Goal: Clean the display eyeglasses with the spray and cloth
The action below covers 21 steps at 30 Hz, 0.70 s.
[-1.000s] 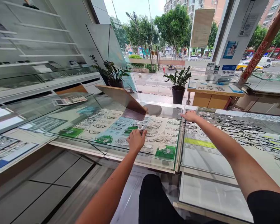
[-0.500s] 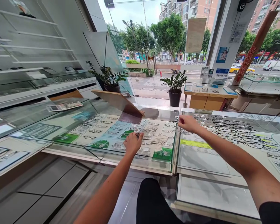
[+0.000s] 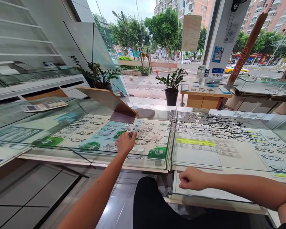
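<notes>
My left hand [image 3: 125,142] is closed around a small white spray bottle [image 3: 129,128], whose nozzle points up above the fingers. It is over the left glass display counter [image 3: 143,163]. A crumpled pale cloth [image 3: 153,137] lies to the right of this hand. My right hand [image 3: 193,178] is curled into a loose fist, low in front of the right counter's near edge. Nothing shows in its fingers. Rows of eyeglasses [image 3: 216,127] sit on the right glass top [image 3: 231,159], beyond the right hand. A pair of eyeglasses [image 3: 176,117] lies where the two counters meet.
A tilted brown board [image 3: 109,98] stands on the left counter, beyond my left hand. A brochure [image 3: 45,106] lies farther left. Potted plants [image 3: 171,87] stand by the window, and a wooden display table [image 3: 202,98] is at the back. My dark-clothed knee [image 3: 147,197] is below.
My right hand has left the eyeglasses at the counter's far side and drawn back toward me, low. The left hand still holds the spray bottle. The view has turned slightly right.
</notes>
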Tool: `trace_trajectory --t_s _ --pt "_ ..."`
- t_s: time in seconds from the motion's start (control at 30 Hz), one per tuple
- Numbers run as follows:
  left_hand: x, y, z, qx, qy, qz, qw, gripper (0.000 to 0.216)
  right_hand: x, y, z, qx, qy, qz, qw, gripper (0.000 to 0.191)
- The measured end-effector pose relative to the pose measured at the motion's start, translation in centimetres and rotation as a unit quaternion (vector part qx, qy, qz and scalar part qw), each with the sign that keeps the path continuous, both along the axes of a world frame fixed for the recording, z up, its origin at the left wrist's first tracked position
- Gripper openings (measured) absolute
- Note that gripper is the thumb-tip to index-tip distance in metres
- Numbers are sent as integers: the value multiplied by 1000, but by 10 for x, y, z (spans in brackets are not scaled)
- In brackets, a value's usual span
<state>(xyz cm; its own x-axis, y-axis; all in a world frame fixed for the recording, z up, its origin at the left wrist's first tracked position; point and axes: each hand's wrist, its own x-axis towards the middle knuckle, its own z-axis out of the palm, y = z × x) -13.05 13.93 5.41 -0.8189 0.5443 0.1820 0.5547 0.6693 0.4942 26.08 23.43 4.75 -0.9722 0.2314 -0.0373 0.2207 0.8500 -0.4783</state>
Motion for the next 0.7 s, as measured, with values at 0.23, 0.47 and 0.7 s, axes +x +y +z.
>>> trace_trajectory --t_s 0.23,0.47,0.7 --pt "-4 -2 1 -1 5 1 1000 55 -18 11 -57 15 -22 -79 996 30" --pt "-1 -5 9 -8 0 0 1000 52 -72 51 -99 86 94 -272 954 25" --pt "8 -8 20 -62 -14 24 998 49 -96 115 -120 134 80 -372 915 44"
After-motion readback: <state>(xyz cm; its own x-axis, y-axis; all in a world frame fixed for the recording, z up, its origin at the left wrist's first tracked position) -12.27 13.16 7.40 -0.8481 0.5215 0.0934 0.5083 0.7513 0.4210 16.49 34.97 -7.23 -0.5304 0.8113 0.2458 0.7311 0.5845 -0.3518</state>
